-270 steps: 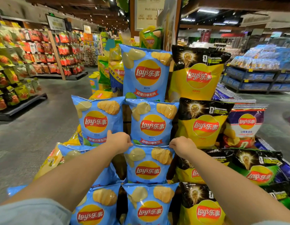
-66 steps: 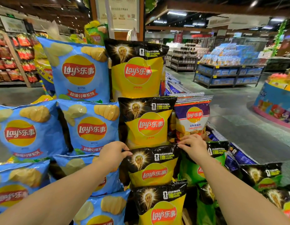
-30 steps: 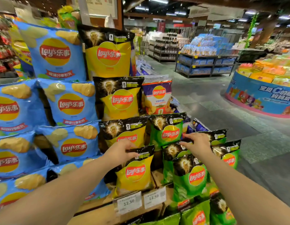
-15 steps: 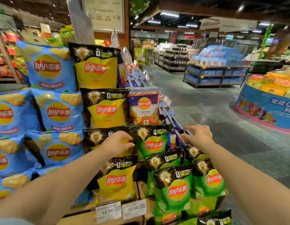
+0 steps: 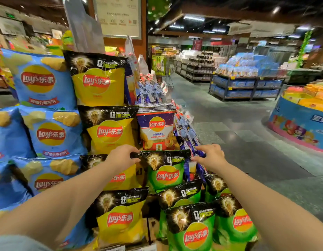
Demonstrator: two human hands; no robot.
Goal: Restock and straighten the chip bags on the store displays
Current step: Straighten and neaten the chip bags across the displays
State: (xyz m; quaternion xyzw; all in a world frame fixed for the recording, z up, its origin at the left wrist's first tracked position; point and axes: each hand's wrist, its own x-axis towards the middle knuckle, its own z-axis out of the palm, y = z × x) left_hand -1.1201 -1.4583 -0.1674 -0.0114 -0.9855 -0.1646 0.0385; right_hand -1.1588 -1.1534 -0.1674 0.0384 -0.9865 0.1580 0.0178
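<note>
Green chip bag (image 5: 166, 171): both hands' curled fingers (image 5: 133, 156) pinch its top corners.

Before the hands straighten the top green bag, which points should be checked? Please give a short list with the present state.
1. Left hand pinches the top-left corner of the top green Lay's bag: ok.
2. Right hand grips its top-right corner: cannot tell, fingers partly hidden.
3. Bag front faces outward: ok.
4. Bag stands level: not ok, slightly tilted.
5. Garlic butter bag above stands upright: ok.
</note>
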